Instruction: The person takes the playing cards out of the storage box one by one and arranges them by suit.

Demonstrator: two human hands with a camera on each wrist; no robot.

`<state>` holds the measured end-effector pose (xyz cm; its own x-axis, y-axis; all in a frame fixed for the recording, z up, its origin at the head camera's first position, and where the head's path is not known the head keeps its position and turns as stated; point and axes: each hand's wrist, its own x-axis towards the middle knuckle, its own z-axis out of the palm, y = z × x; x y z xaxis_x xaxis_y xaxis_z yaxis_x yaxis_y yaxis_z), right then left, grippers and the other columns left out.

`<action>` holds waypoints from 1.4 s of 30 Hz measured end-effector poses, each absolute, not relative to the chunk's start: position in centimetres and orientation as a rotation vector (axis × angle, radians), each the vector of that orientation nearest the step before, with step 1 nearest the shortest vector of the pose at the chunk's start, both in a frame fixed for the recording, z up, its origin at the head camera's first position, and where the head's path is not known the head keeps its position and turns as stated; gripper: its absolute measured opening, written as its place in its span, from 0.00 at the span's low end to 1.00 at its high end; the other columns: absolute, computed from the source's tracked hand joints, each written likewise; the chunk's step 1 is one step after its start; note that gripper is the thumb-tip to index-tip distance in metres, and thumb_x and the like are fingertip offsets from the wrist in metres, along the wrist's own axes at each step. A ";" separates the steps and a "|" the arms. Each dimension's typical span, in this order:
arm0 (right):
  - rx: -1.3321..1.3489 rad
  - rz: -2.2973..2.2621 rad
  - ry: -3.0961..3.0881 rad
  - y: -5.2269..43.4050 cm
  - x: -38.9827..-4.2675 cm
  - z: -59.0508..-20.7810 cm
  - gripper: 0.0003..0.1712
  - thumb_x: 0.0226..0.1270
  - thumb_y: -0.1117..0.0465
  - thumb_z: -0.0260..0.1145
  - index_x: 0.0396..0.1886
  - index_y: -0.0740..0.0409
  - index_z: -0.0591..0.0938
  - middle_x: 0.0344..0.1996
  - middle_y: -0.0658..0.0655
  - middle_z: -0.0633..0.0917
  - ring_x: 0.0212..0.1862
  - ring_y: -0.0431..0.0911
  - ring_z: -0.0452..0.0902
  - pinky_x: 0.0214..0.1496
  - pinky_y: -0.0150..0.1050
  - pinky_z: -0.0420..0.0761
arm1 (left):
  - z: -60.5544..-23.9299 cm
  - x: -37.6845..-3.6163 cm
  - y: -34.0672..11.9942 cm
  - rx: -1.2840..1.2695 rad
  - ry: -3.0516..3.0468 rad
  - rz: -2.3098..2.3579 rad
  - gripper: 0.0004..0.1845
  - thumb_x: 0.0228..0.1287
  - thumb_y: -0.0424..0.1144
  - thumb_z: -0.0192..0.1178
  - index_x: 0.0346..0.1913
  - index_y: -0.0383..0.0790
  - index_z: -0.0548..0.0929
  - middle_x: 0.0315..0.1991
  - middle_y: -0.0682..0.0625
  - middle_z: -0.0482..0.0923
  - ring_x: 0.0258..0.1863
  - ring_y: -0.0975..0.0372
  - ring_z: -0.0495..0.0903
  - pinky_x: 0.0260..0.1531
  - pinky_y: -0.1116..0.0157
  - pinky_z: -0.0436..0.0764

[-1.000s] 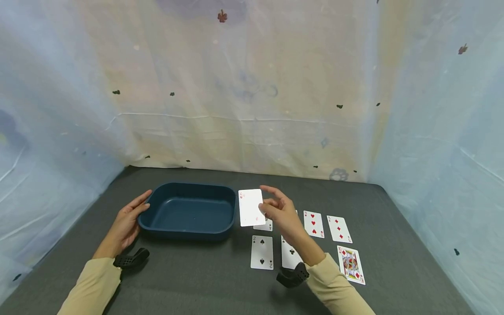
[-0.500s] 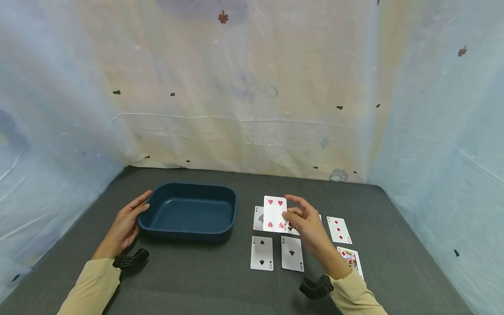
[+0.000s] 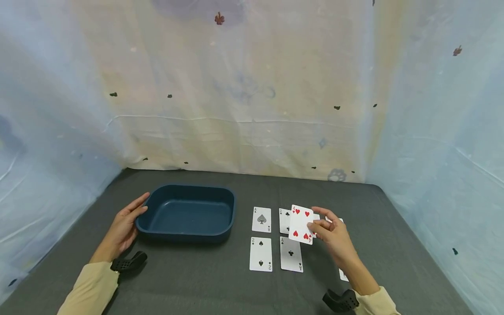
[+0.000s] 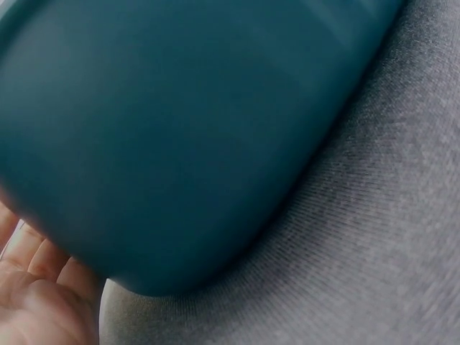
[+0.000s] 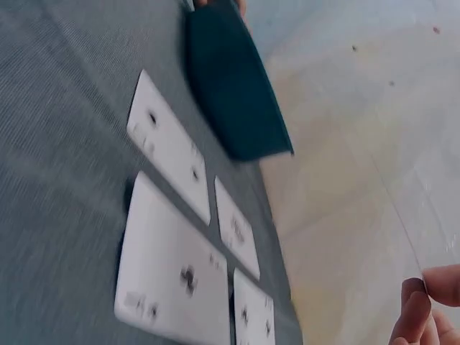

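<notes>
My right hand pinches a four of hearts by its right edge, over the card layout. The held card overlaps a club card and most of another face-up card. At the left, my left hand rests against the left end of a dark blue tray, fingers along its outer wall. In the left wrist view the tray wall fills much of the frame, with fingers beside it. Thumb and fingertips pinch the card, seen edge-on, in the right wrist view.
Face up on the grey tabletop lie an ace of spades, two of spades and ace of clubs. My right hand and forearm hide most of two more cards, one showing a corner. A patterned curtain surrounds the table.
My right hand has carried the four of hearts rightward from beside the tray, uncovering the ace of spades and now covering cards farther right. The left hand stays at the tray.
</notes>
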<state>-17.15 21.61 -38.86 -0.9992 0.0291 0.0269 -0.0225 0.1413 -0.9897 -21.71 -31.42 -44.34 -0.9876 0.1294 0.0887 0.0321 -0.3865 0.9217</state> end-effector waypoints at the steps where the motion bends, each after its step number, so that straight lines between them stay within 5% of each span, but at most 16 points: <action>1: -0.020 2.015 -2.360 22.0 -17.0 -39.1 0.30 0.65 0.68 0.66 0.65 0.62 0.69 0.29 0.52 0.84 0.38 0.43 0.76 0.44 0.39 0.74 | -44.4 -21.7 -31.4 0.226 1.703 2.559 0.31 0.77 0.34 0.47 0.77 0.45 0.52 0.77 0.48 0.29 0.54 0.70 0.75 0.43 0.72 0.78; 7: -0.028 1.910 -2.437 24.2 -16.2 -40.3 0.30 0.65 0.67 0.67 0.65 0.63 0.68 0.31 0.56 0.85 0.39 0.42 0.77 0.47 0.37 0.75 | -44.4 -21.7 -31.6 0.250 1.692 2.565 0.28 0.77 0.33 0.47 0.76 0.48 0.57 0.78 0.49 0.30 0.45 0.67 0.81 0.32 0.74 0.79; 12: -0.003 1.851 -2.486 25.5 -15.5 -41.3 0.30 0.64 0.68 0.68 0.64 0.66 0.69 0.29 0.58 0.85 0.35 0.40 0.76 0.41 0.32 0.74 | -44.4 -21.8 -31.6 0.252 1.678 2.572 0.25 0.77 0.33 0.46 0.73 0.52 0.65 0.78 0.49 0.30 0.47 0.66 0.80 0.35 0.72 0.79; 17: -0.087 1.800 -2.526 26.4 -15.1 -42.0 0.30 0.62 0.69 0.69 0.63 0.66 0.70 0.27 0.58 0.85 0.30 0.40 0.75 0.32 0.33 0.72 | -44.5 -21.8 -31.6 0.262 1.689 2.561 0.28 0.77 0.33 0.46 0.76 0.49 0.57 0.77 0.50 0.28 0.55 0.67 0.76 0.40 0.72 0.79; 25: -0.097 1.603 -2.672 26.9 -14.9 -43.0 0.28 0.58 0.67 0.72 0.58 0.64 0.75 0.25 0.56 0.85 0.19 0.38 0.62 0.20 0.32 0.62 | -44.3 -21.6 -31.6 0.248 1.678 2.563 0.29 0.77 0.34 0.47 0.77 0.48 0.56 0.77 0.51 0.28 0.47 0.66 0.81 0.32 0.74 0.79; 33: -0.092 1.317 -2.810 26.4 -14.8 -43.0 0.25 0.54 0.65 0.75 0.53 0.61 0.80 0.22 0.51 0.83 0.23 0.40 0.67 0.27 0.35 0.65 | -44.5 -21.7 -31.5 0.243 1.717 2.550 0.27 0.77 0.34 0.46 0.75 0.52 0.60 0.77 0.50 0.26 0.45 0.70 0.80 0.30 0.75 0.78; 38: -0.093 1.180 -2.849 26.1 -14.8 -43.1 0.24 0.52 0.66 0.75 0.51 0.62 0.82 0.22 0.49 0.82 0.23 0.40 0.70 0.28 0.35 0.67 | -44.6 -21.8 -31.5 0.256 1.711 2.554 0.29 0.78 0.33 0.46 0.77 0.46 0.53 0.77 0.49 0.26 0.55 0.70 0.75 0.37 0.74 0.78; 42: -0.050 1.084 -2.852 25.8 -14.9 -43.1 0.23 0.50 0.66 0.75 0.48 0.64 0.83 0.22 0.48 0.80 0.23 0.40 0.71 0.28 0.36 0.68 | -44.6 -21.8 -31.6 0.246 1.722 2.557 0.31 0.77 0.33 0.46 0.77 0.42 0.50 0.77 0.48 0.27 0.53 0.68 0.76 0.35 0.74 0.79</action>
<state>-14.92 25.84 -43.05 -0.9954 0.0622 0.0724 -0.0016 0.7477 -0.6641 -21.81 -31.62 -44.64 -0.9861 0.1293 0.1041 0.0478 -0.3790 0.9242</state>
